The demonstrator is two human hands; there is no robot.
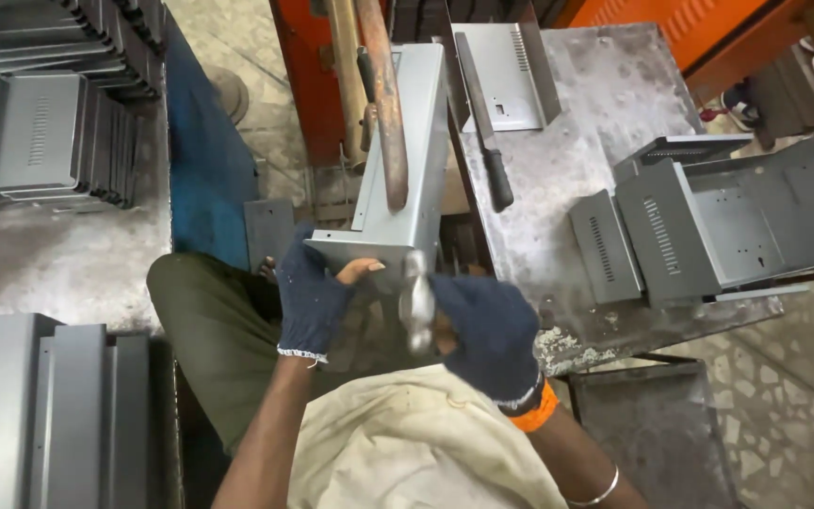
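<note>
The grey sheet-metal panel (405, 160) is long and folded along its edges, with a flat pale face; it stands tilted in the middle of the scene, just left of the table (605, 104), its near end at the hands; the left hand (311, 300), in a dark blue glove with the thumb tip bare, grips that near end; the right hand (484, 332), gloved alike, is closed around a hammer (415, 300), whose head is blurred and whose handle is hidden; a rusty bar (386, 94) crosses the panel's face, cut off by the top edge.
</note>
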